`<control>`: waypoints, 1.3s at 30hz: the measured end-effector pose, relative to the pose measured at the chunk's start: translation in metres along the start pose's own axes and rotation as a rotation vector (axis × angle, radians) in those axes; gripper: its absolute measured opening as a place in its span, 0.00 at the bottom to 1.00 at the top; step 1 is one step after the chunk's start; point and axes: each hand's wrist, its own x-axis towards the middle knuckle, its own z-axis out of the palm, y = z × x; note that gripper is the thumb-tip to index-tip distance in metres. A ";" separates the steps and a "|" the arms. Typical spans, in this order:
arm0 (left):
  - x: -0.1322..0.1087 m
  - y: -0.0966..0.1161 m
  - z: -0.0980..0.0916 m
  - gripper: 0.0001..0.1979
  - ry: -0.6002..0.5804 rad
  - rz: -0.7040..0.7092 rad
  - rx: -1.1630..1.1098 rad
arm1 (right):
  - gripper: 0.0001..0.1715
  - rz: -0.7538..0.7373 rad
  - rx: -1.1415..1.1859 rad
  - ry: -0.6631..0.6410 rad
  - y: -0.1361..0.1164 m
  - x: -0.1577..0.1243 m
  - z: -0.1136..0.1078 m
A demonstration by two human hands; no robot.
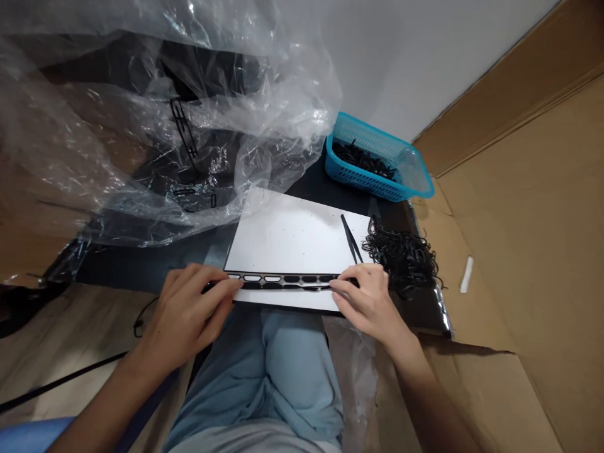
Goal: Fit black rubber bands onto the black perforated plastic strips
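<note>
A long black strip (287,281) with a row of oval cut-outs lies along the near edge of a white sheet (292,239). My left hand (189,311) has its fingers pressed on the strip's left end. My right hand (365,299) pinches the strip's right end. Black tweezers (352,239) lie on the sheet just beyond my right hand. To their right sits a heap of small black rings (401,255).
A blue basket (406,176) holding more black parts stands at the back. A large crumpled clear plastic bag (141,126) covers the left and back of the dark table (141,267). Cardboard walls (528,220) rise on the right. My knees in light trousers are below.
</note>
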 end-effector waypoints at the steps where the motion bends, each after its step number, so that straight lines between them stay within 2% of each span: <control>1: 0.000 0.000 -0.001 0.07 0.002 -0.003 -0.002 | 0.07 -0.019 0.003 -0.003 -0.003 0.003 0.001; 6: 0.007 0.020 -0.001 0.10 0.015 0.015 -0.015 | 0.08 -0.034 0.039 -0.040 -0.011 0.001 0.007; 12: 0.034 0.046 0.020 0.07 -0.034 0.137 -0.086 | 0.07 -0.002 0.049 0.013 -0.010 0.000 0.007; 18: 0.046 0.047 0.027 0.05 -0.120 0.186 -0.030 | 0.06 -0.052 0.007 -0.057 -0.009 0.014 0.004; 24: 0.045 0.048 0.029 0.06 -0.016 0.210 0.016 | 0.07 -0.049 0.041 0.008 -0.011 0.012 0.012; 36: 0.044 0.050 0.029 0.07 -0.063 0.162 0.016 | 0.07 -0.062 0.053 0.012 -0.005 0.014 0.012; 39: 0.041 0.051 0.027 0.05 -0.074 0.177 -0.024 | 0.07 -0.058 0.082 0.008 -0.006 0.014 0.013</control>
